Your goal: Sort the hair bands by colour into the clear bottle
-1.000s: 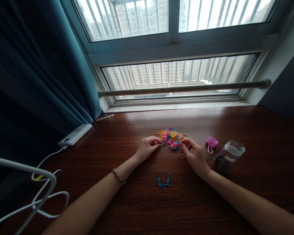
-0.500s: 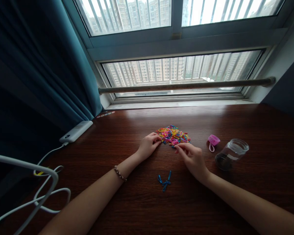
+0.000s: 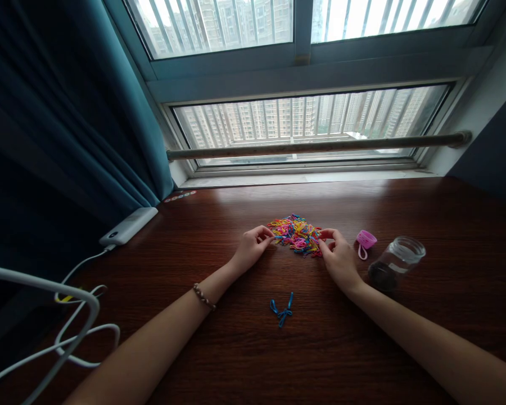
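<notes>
A heap of small multicoloured bands [image 3: 297,233] lies on the dark wooden table [image 3: 236,349]. At the heap's left edge is my left hand [image 3: 252,246], its thumb and fingertips pinched on a small blue band [image 3: 278,237]. My right hand [image 3: 339,259] touches the right edge of the heap with thumb and fingers bent toward each other; what lies between its fingertips is too small to make out. Nearer to me, several blue bands [image 3: 282,312] lie in a loose group between my forearms.
Right of my right hand are a pink cap with a loop [image 3: 366,240] and a clear jar [image 3: 398,261] with dark contents, tilted. A white device [image 3: 130,226] with cable lies left, by the blue curtain [image 3: 122,129]. A rail [image 3: 312,148] crosses the window.
My right hand has moved from the heap's front edge to its right side. My left hand has shifted slightly, and a blue band now shows at its fingertips. The heap is spread a little differently.
</notes>
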A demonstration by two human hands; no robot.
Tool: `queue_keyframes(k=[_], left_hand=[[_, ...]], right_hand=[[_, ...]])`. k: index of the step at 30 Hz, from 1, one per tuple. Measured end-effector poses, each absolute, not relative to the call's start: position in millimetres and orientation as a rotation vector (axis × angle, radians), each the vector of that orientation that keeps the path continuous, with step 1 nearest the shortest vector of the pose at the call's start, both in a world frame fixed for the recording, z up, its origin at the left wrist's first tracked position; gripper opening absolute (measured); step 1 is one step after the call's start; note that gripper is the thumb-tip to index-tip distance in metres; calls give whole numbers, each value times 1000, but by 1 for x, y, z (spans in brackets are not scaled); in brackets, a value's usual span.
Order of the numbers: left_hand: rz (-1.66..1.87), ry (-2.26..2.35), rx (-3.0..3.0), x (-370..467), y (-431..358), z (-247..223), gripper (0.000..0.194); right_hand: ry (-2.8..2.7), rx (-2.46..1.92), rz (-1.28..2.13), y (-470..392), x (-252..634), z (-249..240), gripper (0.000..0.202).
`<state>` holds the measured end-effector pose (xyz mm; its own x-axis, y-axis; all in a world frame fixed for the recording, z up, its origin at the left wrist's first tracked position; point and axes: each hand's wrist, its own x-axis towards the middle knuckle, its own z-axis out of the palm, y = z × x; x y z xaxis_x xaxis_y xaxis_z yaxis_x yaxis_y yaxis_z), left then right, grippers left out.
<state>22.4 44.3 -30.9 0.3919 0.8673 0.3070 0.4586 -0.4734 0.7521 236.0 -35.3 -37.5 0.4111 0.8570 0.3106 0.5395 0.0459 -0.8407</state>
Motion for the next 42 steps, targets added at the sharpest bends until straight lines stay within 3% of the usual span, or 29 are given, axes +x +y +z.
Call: queue_keyframes(k=[14, 26, 42], left_hand=[[734, 888, 1878, 23, 39, -15, 25], [-86, 370, 1688, 25, 18, 8, 27], [198, 591, 1573, 29, 24, -8, 31]], right_hand=[[-1530, -1663, 264, -35, 240, -38, 20], [-1449, -1642, 337, -33, 241, -38, 24], [-1367, -1601, 421, -33, 242, -38, 32]])
